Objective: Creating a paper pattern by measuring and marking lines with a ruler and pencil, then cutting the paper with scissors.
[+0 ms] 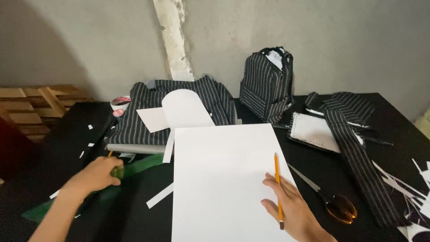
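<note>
A: Where are the hands?

B: The left hand (96,175) is near the table's (53,148) left edge, fingers curled down over a green ruler (134,168) that lies slantwise; it looks gripped rather than merely touched, though the fingertips are hidden; the right hand (291,208) rests on the lower right part of the large white sheet (219,179), loosely closed round a yellow pencil (277,188), point away from the body.

A: Which step, by your reckoning?

B: Fetching the straightedge, I'd judge; the sheet shows no line I can make out.

A: And the next move?

B: It would call for laying the ruler flat on the sheet, pinned so it won't slip; scissors (333,199) lie just right of the sheet; striped fabric (179,107) and a striped backpack (266,83) sit toward the far edge.
</note>
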